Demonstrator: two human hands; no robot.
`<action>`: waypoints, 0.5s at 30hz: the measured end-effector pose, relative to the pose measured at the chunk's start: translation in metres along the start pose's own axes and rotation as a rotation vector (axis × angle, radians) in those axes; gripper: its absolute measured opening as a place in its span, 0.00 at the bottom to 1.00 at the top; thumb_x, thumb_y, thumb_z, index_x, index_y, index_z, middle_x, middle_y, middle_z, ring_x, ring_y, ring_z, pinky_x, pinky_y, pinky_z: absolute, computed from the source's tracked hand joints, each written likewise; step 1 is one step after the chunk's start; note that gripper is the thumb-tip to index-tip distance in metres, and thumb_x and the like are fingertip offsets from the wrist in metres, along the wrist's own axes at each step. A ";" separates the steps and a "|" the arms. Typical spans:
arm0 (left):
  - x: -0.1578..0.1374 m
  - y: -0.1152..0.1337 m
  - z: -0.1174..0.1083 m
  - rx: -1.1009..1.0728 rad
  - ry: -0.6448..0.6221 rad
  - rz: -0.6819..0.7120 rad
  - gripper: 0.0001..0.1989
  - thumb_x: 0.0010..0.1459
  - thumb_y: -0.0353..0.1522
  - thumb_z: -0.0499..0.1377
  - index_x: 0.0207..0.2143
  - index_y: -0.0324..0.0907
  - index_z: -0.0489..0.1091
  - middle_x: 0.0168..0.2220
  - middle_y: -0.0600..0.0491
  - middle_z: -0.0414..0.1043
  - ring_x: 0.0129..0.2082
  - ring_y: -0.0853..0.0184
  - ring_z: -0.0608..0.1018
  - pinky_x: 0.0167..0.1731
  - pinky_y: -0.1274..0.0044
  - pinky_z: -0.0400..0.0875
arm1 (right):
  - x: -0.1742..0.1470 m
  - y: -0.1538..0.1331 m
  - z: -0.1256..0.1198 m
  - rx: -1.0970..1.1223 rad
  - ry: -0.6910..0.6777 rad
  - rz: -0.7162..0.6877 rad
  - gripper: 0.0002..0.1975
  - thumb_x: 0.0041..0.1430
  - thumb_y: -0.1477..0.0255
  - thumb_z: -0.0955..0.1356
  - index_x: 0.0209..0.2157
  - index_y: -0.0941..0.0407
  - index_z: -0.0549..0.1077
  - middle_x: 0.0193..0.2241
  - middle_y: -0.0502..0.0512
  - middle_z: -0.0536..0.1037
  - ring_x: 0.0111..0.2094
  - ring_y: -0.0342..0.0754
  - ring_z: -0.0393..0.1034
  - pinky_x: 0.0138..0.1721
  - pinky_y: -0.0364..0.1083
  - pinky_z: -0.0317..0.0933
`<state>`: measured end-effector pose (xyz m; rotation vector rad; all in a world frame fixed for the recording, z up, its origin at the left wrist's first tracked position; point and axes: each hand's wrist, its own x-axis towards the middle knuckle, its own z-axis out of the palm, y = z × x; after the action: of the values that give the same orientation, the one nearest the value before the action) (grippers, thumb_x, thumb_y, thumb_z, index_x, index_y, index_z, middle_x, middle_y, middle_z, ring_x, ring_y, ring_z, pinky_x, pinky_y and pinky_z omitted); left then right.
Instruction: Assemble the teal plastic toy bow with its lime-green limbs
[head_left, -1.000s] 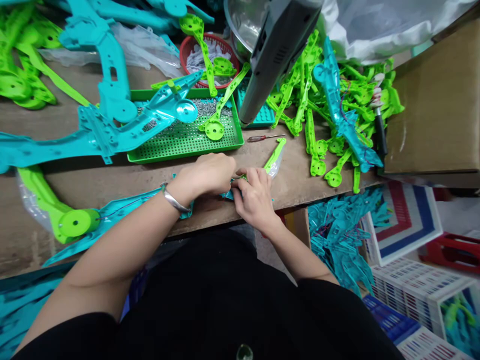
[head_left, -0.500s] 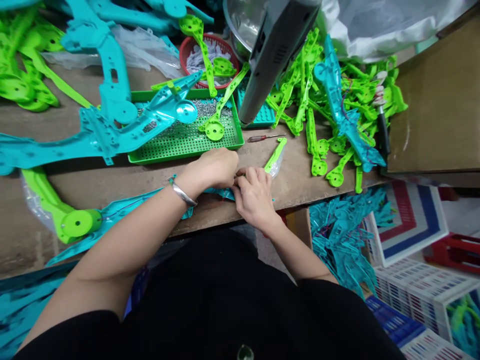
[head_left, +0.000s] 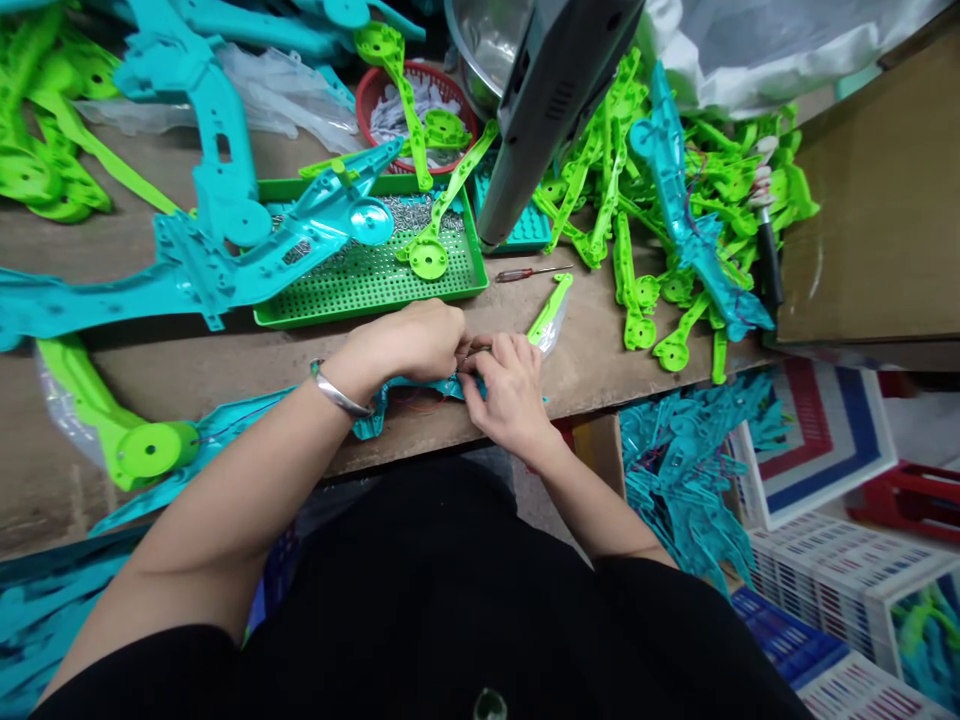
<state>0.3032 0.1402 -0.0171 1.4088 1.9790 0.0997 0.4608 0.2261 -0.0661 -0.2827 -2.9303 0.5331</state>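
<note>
A long turquoise plastic shell with thin wires (head_left: pixel 375 412) lies along the front edge of the bench, partly under my left forearm. My left hand (head_left: pixel 424 340), a silver bangle at its wrist, is closed over the shell's right end. Its fingertips pinch together, and what they hold is hidden. My right hand (head_left: pixel 510 385) is closed at that same end, with thumb and fingers on the turquoise shell. The two hands' fingertips nearly meet. A green plastic arm with a round hub (head_left: pixel 154 450) rests at the shell's left end.
A green perforated tray (head_left: pixel 367 290) of screws stands behind my hands, with turquoise and green parts across it. A small screwdriver (head_left: pixel 529 273) and a short green piece (head_left: pixel 551 312) lie nearby. A grey post (head_left: pixel 525 140) rises behind. Green parts and a cardboard box (head_left: pixel 870 220) are at right.
My left hand has shifted slightly left, with its wrist and bangle moving left and down. More of the turquoise shell and its wires shows between the hands. My right hand has barely moved.
</note>
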 end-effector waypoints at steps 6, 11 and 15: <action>-0.001 -0.003 -0.002 -0.051 -0.029 0.027 0.09 0.49 0.26 0.57 0.30 0.43 0.77 0.29 0.52 0.77 0.27 0.67 0.73 0.28 0.76 0.60 | 0.002 -0.002 0.002 0.016 0.015 0.029 0.03 0.61 0.72 0.67 0.33 0.54 0.73 0.46 0.56 0.75 0.48 0.54 0.62 0.48 0.54 0.52; -0.003 0.003 -0.006 0.023 -0.044 -0.035 0.11 0.52 0.29 0.57 0.34 0.39 0.79 0.30 0.46 0.79 0.29 0.62 0.76 0.28 0.74 0.61 | 0.004 -0.002 0.000 0.030 -0.015 0.032 0.04 0.62 0.72 0.67 0.33 0.54 0.74 0.45 0.55 0.76 0.47 0.54 0.62 0.48 0.55 0.51; 0.004 0.010 -0.002 0.097 -0.028 -0.117 0.15 0.53 0.31 0.57 0.40 0.37 0.79 0.35 0.42 0.80 0.34 0.60 0.79 0.30 0.75 0.65 | 0.003 -0.002 -0.002 0.011 -0.038 0.026 0.05 0.62 0.71 0.66 0.34 0.54 0.75 0.46 0.55 0.76 0.48 0.54 0.62 0.48 0.55 0.51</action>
<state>0.3096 0.1484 -0.0132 1.3438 2.0617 -0.0695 0.4576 0.2255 -0.0631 -0.3136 -2.9626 0.5647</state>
